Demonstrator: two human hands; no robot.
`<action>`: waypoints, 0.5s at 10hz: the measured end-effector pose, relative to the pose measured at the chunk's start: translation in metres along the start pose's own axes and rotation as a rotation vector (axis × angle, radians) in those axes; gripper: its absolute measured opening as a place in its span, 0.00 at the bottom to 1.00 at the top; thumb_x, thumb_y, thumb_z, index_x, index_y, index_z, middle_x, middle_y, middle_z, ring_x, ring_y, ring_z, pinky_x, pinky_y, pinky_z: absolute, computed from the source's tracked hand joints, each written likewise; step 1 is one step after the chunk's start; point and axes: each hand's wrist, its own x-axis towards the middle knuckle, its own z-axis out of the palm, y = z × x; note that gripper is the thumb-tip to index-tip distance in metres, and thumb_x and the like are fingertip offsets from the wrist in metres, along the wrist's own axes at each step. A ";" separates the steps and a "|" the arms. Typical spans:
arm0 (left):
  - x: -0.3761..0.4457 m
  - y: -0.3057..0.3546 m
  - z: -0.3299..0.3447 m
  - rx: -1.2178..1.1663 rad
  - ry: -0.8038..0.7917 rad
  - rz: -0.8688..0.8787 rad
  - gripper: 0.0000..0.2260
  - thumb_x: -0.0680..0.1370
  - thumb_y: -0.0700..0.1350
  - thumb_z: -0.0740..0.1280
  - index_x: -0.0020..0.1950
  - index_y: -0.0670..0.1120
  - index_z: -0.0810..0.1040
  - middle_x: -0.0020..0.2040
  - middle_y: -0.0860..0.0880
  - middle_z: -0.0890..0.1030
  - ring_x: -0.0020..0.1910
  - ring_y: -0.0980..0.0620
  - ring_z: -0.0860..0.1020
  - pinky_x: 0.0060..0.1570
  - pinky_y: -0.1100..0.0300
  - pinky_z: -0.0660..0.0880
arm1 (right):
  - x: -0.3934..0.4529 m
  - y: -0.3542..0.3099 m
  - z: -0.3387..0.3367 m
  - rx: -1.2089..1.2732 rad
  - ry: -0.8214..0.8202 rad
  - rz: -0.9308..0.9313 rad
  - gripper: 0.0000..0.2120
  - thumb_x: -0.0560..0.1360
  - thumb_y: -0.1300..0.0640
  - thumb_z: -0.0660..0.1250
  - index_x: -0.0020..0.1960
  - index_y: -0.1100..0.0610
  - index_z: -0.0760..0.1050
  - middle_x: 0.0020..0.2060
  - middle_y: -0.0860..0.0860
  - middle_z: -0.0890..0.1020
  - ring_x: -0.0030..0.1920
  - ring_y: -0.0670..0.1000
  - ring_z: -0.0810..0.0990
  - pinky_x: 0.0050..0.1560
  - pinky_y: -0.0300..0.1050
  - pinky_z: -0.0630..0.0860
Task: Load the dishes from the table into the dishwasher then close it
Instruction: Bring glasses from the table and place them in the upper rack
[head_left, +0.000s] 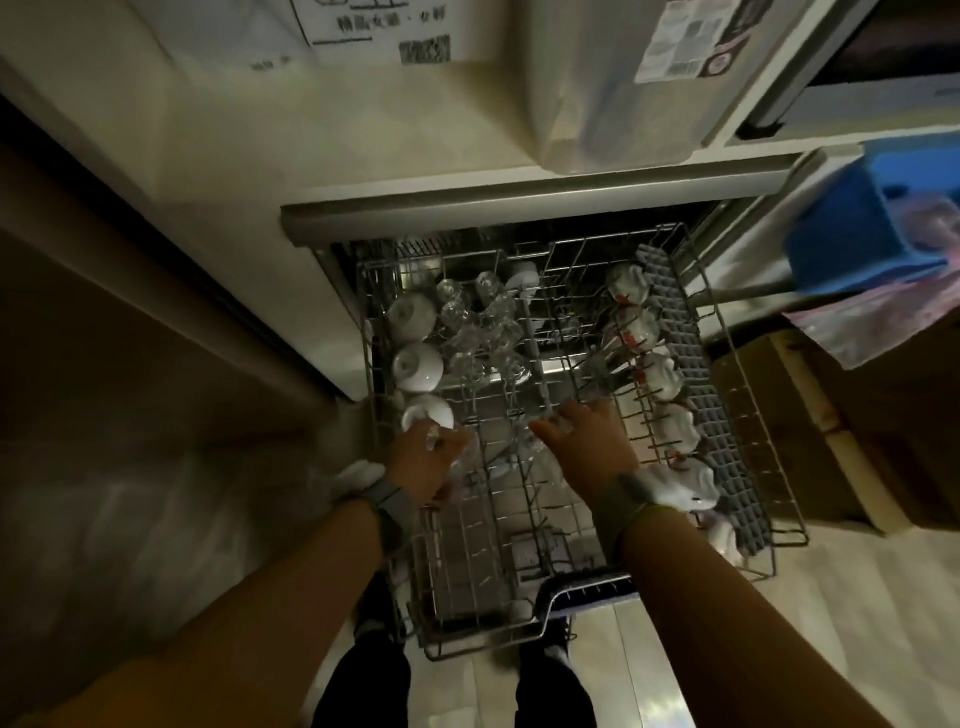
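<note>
Reaching over the pulled-out rack (753, 467), the left hand (431, 462) grips what looks like a clear glass (462, 454), dim and blurred, lowering it beside the upturned white bowls (415, 364) so water drains. The right hand (587, 441) rests fingers-down on the tines, apparently steadying; its grip is unclear.

Both hands reach into the pulled-out dishwasher rack (748, 431). The left hand (426, 462) grips a clear glass (441, 441). The right hand (587, 441) rests among the tines.

Both forearms reach forward and down — left grip (426, 457) curled, right grip (587, 441) palm-down, fingers bent.
</note>
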 end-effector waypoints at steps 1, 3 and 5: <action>0.007 -0.016 -0.003 -0.031 -0.025 0.022 0.08 0.79 0.52 0.65 0.46 0.49 0.68 0.37 0.51 0.72 0.34 0.51 0.74 0.34 0.59 0.73 | 0.031 -0.014 -0.006 0.110 -0.044 0.093 0.19 0.80 0.53 0.61 0.70 0.49 0.69 0.67 0.57 0.70 0.68 0.61 0.66 0.62 0.50 0.70; 0.018 -0.037 -0.001 -0.255 -0.092 -0.060 0.08 0.79 0.48 0.66 0.48 0.46 0.68 0.31 0.51 0.70 0.22 0.58 0.70 0.17 0.68 0.67 | 0.094 -0.051 -0.002 0.071 0.033 0.159 0.23 0.78 0.45 0.62 0.65 0.59 0.72 0.63 0.61 0.72 0.61 0.62 0.73 0.54 0.52 0.71; 0.030 -0.044 0.004 -0.394 -0.165 -0.091 0.15 0.75 0.54 0.69 0.51 0.46 0.70 0.26 0.52 0.73 0.20 0.55 0.69 0.26 0.61 0.69 | 0.117 -0.062 0.002 0.056 -0.106 0.202 0.22 0.81 0.42 0.56 0.63 0.58 0.73 0.64 0.59 0.74 0.64 0.58 0.72 0.59 0.48 0.69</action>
